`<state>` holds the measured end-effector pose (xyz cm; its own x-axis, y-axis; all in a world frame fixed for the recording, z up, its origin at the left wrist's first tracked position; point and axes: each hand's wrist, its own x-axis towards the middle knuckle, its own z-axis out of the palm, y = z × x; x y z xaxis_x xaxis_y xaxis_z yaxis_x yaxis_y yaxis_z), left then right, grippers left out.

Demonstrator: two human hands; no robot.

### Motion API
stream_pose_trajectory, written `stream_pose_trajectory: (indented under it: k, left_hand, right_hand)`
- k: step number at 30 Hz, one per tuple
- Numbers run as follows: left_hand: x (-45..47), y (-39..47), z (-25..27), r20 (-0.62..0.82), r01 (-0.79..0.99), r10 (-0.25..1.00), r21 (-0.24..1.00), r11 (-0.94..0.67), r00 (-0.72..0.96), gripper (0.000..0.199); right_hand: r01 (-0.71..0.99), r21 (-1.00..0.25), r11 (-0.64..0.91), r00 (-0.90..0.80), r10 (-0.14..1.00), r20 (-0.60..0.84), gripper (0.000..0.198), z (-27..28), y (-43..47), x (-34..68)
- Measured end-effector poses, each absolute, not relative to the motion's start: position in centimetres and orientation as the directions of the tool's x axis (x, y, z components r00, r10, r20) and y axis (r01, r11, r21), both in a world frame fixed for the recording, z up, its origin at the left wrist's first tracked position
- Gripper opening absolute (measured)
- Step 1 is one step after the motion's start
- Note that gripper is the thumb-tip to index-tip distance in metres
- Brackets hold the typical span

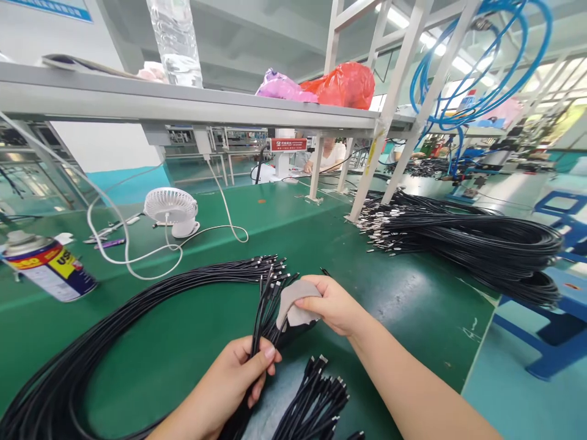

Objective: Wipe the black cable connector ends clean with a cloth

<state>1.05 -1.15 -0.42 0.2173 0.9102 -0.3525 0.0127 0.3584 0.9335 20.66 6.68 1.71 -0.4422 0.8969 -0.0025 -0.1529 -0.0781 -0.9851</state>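
My left hand (250, 370) is closed around a bundle of black cables (260, 311), whose connector ends fan out above the fist. In my right hand (332, 305) a folded grey-white cloth (297, 302) is pinched between thumb and fingers. It rests against the cable ends just above my left hand, hiding some of them. More black cables (137, 305) curve across the table at the left, their metal-tipped ends lying behind my hands. Nearer to me, between my forearms, another bunch of cable ends (316, 397) lies with silver connectors pointing up and right.
A spray can (48, 266) and a small white fan (172, 211) stand at the left of the green table (389, 299). A large coil of black cables (458, 235) lies at the right by the shelf posts. Blue stools (541, 342) stand beyond the edge. A person (330, 156) sits behind.
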Motion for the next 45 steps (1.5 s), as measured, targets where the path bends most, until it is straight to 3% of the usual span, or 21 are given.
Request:
stream_pose_trajectory:
  k: [5,10,17,26,32,39,45]
  left_hand:
    - [1.2,-1.2,0.2,-0.357,0.001,0.915,0.932,0.363,0.188,0.051]
    - [1.3,-1.2,0.6,-0.360,-0.009,0.916,0.930,0.367,0.176,0.052]
    - [1.4,-1.0,0.7,-0.361,0.002,0.916,0.930,0.366,0.176,0.056]
    - [1.3,-1.0,0.3,-0.365,-0.010,0.912,0.928,0.373,0.189,0.057]
    - [1.3,-1.0,0.4,-0.350,-0.033,0.921,0.932,0.361,0.171,0.054]
    - [1.4,-1.1,0.1,-0.344,-0.024,0.916,0.934,0.356,0.206,0.054]
    - [1.4,-1.3,0.3,-0.360,-0.028,0.908,0.927,0.374,0.215,0.052]
  right_hand:
    - [-0.121,-0.987,-0.108,-0.481,0.876,-0.037,0.026,2.8,6.2,20.6]
    - [-0.073,-0.996,-0.044,-0.424,0.906,-0.009,0.020,3.0,6.5,21.3]
    - [-0.029,-0.998,-0.063,-0.531,0.846,-0.038,0.021,2.6,6.3,20.8]
    - [-0.027,-0.998,-0.052,-0.454,0.890,-0.035,0.026,2.9,6.5,20.8]
    - [-0.027,-0.997,-0.066,-0.474,0.879,-0.046,0.013,3.4,6.2,21.1]
    - [-0.049,-0.998,-0.038,-0.491,0.871,-0.009,0.012,3.2,6.4,21.4]
    - [-0.020,-1.000,0.012,-0.466,0.885,0.020,0.021,3.2,6.7,21.8]
